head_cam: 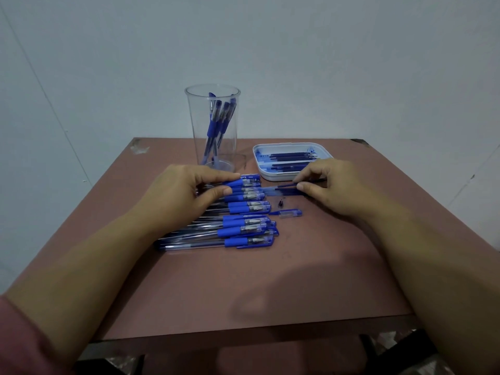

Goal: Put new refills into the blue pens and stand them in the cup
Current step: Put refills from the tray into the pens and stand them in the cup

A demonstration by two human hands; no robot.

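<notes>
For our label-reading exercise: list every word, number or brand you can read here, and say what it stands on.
"NEAT6" (blurred, uncertain): white print on the blue cap of the farthest lying pen.
Smaller print beside it: too small to read.
Other pens, cup, tray: nothing readable.

We see blue pens (244,207) with clear barrels on a reddish-brown bench (243,288). The cup (213,125) is clear, the tray (286,175) white and holding dark blue refills (293,155). Behind them the wall (270,50) is pale grey, and a sleeve (19,345) is pink.
</notes>
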